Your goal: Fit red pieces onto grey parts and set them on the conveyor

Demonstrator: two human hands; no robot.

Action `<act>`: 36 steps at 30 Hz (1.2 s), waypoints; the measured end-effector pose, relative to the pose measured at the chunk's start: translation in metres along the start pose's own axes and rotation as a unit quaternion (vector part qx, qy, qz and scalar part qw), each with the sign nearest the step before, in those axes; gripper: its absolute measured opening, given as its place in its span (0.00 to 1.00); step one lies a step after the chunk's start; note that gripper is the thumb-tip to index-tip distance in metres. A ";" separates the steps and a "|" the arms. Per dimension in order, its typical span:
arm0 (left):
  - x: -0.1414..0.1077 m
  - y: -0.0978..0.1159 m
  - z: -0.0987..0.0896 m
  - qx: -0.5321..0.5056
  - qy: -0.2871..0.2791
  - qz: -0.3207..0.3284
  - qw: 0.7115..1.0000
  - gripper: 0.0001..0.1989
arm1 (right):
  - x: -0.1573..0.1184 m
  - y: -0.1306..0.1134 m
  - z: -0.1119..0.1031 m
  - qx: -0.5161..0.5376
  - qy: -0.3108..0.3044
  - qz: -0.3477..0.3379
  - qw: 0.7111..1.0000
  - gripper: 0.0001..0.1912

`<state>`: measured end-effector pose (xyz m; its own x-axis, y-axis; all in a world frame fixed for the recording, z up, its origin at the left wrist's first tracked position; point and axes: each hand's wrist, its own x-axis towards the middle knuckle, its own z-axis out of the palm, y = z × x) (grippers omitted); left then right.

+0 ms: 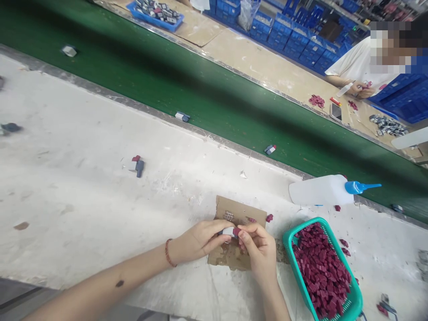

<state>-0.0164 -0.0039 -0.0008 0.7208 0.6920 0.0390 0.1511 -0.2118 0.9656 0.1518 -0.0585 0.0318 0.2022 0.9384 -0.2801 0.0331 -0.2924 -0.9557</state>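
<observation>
My left hand (207, 238) pinches a small grey and white plastic part (228, 231) between thumb and fingers. From the other side my right hand (259, 245) grips a small dark red piece (236, 232), which touches the end of the grey and white part. Both hands are over a stained piece of cardboard (240, 206) on the white table. To the right of my right hand stands a green basket (286, 243) full of dark red pieces (323, 272). A white bottle (319, 189) with a blue nozzle lies on its side behind the basket.
A green conveyor belt (140, 76) crosses behind the table, carrying several small parts (182, 116). One assembled part (136, 166) lies on the table at left. Loose red pieces (344, 243) are scattered around the basket. Across the belt, a person (357, 71) handles small pieces.
</observation>
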 end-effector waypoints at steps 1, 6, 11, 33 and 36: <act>0.000 0.000 0.000 0.003 -0.003 0.000 1.000 0.13 | 0.000 -0.001 -0.001 -0.017 -0.005 -0.012 1.000 0.17; -0.001 -0.003 0.001 0.009 -0.021 0.015 1.000 0.13 | -0.002 -0.010 -0.011 -0.108 -0.048 -0.041 0.992 0.15; -0.006 -0.003 0.005 0.024 -0.035 0.031 0.999 0.13 | -0.010 -0.012 -0.015 -0.147 -0.083 -0.051 0.984 0.10; 0.068 -0.002 -0.031 -0.062 0.210 -0.094 0.971 0.15 | -0.034 0.013 -0.143 -0.464 0.149 -0.097 0.868 0.17; 0.115 -0.017 -0.054 0.027 0.237 -0.060 0.969 0.15 | -0.037 0.009 -0.141 -0.422 0.179 -0.089 0.884 0.18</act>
<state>0.0277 0.1168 0.0016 0.3057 0.9506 0.0533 0.2596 -0.1371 0.9559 0.2826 -0.1218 0.0460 0.4121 0.9092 0.0592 0.7837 -0.3205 -0.5321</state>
